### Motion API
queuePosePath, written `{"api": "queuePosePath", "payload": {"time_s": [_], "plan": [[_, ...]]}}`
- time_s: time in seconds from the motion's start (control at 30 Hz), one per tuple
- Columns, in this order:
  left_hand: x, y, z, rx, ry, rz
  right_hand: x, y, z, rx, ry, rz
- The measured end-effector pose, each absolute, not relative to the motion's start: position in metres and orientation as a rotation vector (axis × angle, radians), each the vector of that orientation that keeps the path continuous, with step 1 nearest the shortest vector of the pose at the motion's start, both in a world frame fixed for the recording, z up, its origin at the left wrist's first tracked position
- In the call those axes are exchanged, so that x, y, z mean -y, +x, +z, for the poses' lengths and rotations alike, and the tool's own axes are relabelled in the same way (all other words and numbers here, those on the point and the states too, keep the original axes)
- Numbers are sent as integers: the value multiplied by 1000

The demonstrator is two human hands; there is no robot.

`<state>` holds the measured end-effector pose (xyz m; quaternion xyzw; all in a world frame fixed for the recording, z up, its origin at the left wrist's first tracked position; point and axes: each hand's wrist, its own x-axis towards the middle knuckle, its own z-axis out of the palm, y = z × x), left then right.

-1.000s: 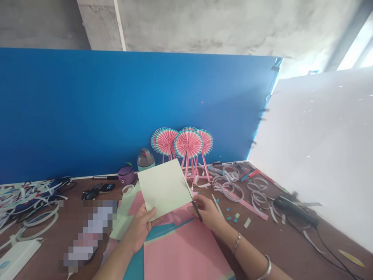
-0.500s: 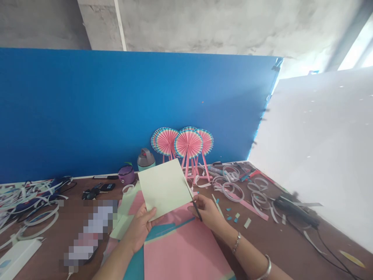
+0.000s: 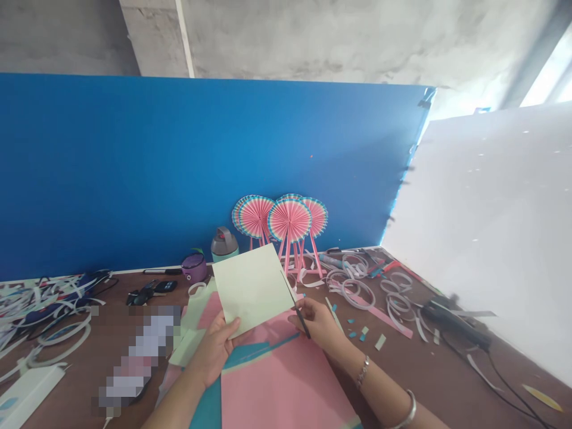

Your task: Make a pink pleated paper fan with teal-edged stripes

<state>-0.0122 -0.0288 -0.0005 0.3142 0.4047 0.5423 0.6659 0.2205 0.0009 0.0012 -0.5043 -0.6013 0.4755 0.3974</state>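
Observation:
A pale green sheet of paper [image 3: 252, 289] is held up at a tilt above a stack of coloured paper. My left hand [image 3: 218, 348] pinches its lower left corner, thumb on top. My right hand [image 3: 318, 323] closes round a slim dark tool [image 3: 302, 325] with a thin blade-like end. That end lies along the sheet's right edge, beside a narrow pale strip. Fingers hide part of the tool, so its exact kind is unclear. Under both hands lies pink paper [image 3: 281, 387] with blue and green bands.
Pink pleated paper fans [image 3: 289, 220] stand on thin legs at the back. A grey-lidded bottle [image 3: 224, 243] and a purple pot [image 3: 193, 267] are beside them. Looped white strips [image 3: 357, 293], paper scraps [image 3: 379, 342] and a black device [image 3: 456, 325] with a cable lie right; keys [image 3: 142, 294] lie left.

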Motion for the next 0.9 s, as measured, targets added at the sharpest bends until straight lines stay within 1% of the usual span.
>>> {"api": "queuePosePath", "payload": {"time_s": [0.5, 0.9], "plan": [[32, -11, 0, -914, 818, 1155, -1, 220, -5, 1411, -1190, 1250], [35, -11, 2, -919, 877, 1090, -5, 222, -10, 1425, -1249, 1137]]}}
